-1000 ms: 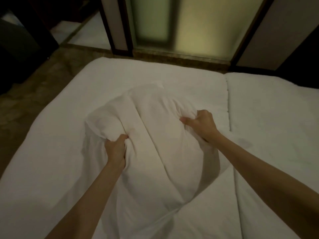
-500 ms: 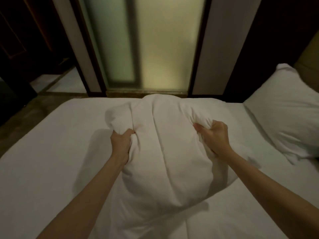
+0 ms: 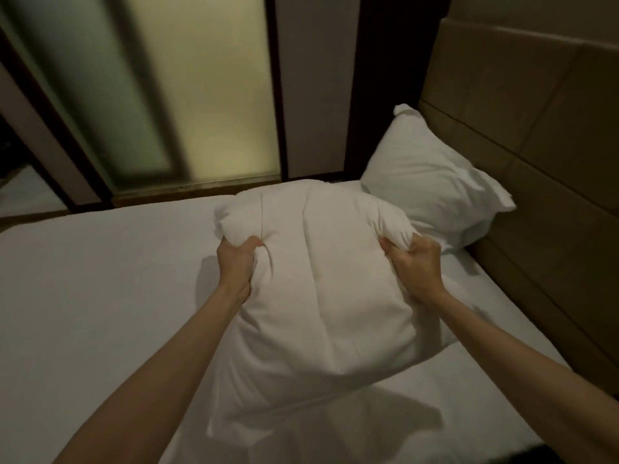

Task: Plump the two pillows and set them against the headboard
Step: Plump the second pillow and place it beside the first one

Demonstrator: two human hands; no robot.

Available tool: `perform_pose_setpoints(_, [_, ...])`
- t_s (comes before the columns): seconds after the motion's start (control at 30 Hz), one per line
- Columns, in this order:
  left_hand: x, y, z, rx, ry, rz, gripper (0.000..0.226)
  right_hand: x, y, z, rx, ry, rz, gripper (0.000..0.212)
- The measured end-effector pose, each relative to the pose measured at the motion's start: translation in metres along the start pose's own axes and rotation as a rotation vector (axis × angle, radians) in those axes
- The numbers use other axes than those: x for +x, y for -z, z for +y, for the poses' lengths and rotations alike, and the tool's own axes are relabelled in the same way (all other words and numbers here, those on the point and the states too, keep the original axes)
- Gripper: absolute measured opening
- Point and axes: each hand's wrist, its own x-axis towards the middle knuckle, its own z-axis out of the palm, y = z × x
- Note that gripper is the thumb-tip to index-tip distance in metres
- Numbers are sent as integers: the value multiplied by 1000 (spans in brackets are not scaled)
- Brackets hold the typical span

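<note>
A white pillow (image 3: 321,296) hangs in front of me above the bed, held upright by its two upper sides. My left hand (image 3: 236,266) grips a bunch of its cover on the left. My right hand (image 3: 415,262) grips the right upper corner. A second white pillow (image 3: 432,182) leans against the tan padded headboard (image 3: 536,135) at the right, just behind the held one. The lower edge of the held pillow droops toward the white sheet (image 3: 100,296).
The bed's far edge meets a strip of floor and a frosted glass panel (image 3: 201,95) with dark frames. A dark wall post (image 3: 385,78) stands between the glass and the headboard. The sheet stretches left of the pillow.
The pillow has risen off the mattress and swung to the right toward the headboard, both hands holding on. The view turned right, bringing the second pillow and headboard into sight.
</note>
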Motion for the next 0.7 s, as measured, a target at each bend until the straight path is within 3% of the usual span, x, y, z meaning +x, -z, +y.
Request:
perform_pose_setpoints(0.1, [3,-30,-13,67,-22,-42,38,-1,6,37,-36,-71,35,57])
perform_pose_setpoints(0.27, [21,-43,-54,193,10,-77,51,-2,-15,90,-185,-283,-62,51])
perform_pose_setpoints(0.57, [16,5,-185,449,334,-101,63,-61,-76,181,-448,-617,-381,51])
perform_pose_setpoints(0.7, [17,30,-214,545,380,-172,76,-69,-89,200,-492,-769,-431,35])
